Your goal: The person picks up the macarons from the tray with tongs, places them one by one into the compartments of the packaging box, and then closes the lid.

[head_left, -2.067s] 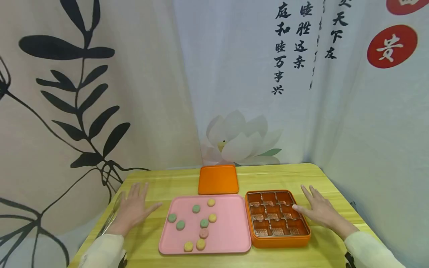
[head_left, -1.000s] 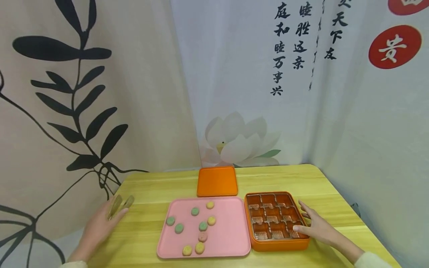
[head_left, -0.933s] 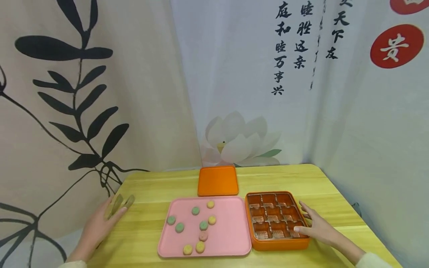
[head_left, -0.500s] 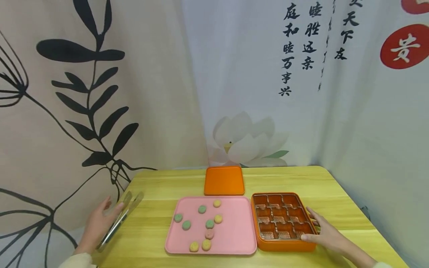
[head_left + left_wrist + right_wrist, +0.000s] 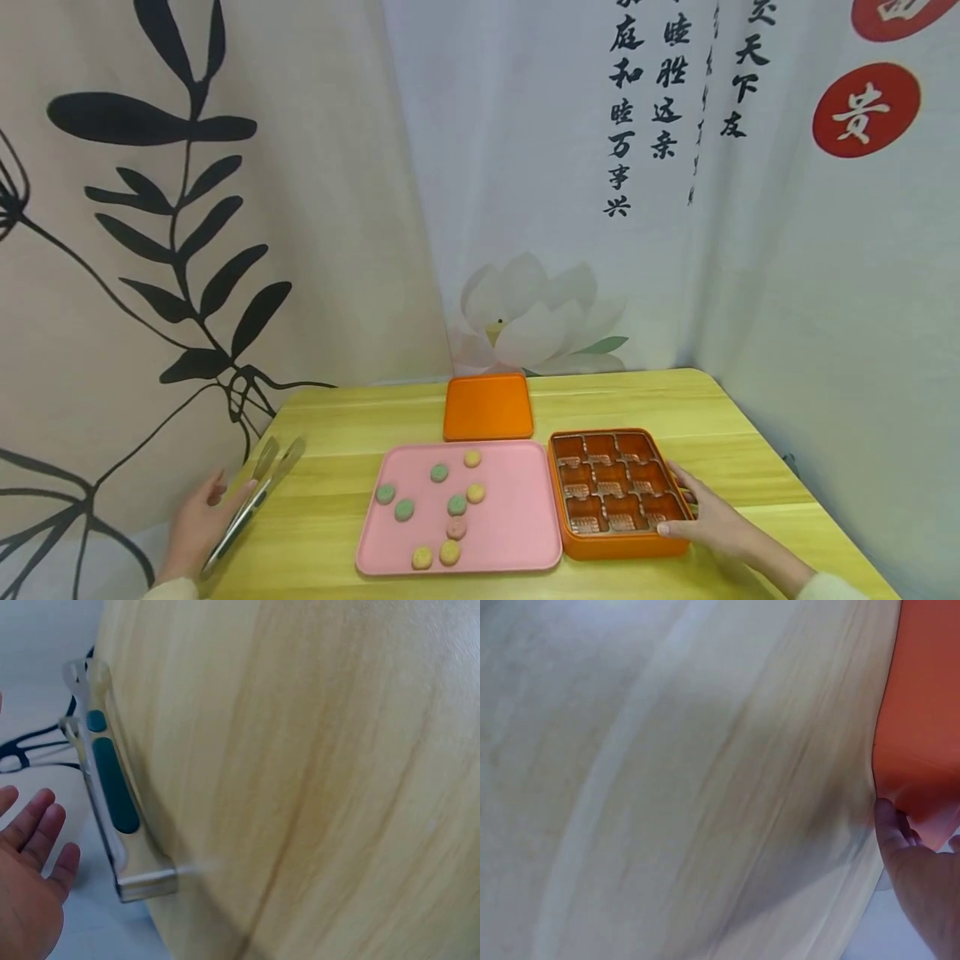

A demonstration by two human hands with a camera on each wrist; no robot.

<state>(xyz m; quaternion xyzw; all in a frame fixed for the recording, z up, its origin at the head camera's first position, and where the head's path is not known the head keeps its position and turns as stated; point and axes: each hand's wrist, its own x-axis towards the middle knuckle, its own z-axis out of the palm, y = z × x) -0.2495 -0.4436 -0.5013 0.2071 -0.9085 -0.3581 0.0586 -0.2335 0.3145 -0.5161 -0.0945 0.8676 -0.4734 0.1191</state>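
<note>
My left hand is at the table's left edge, beside metal tongs with a dark green grip panel. In the left wrist view its fingers are relaxed and apart from the tongs, whose two arms are spread. My right hand holds the near right corner of an orange box, thumb at the front rim and fingers along the right side. The right wrist view shows its fingers against the orange wall. A clear insert divides the box into several compartments, with no cookies in them.
Left of the box lies a pink tray bearing several small round cookies: green, yellow and one pink. Behind the tray sits a flat orange lid. A printed curtain hangs behind the table.
Both hands were spread above the table. The left has moved outward and down beside the tongs; the right has come down onto the box's corner. The tray, cookies and lid have stayed put.
</note>
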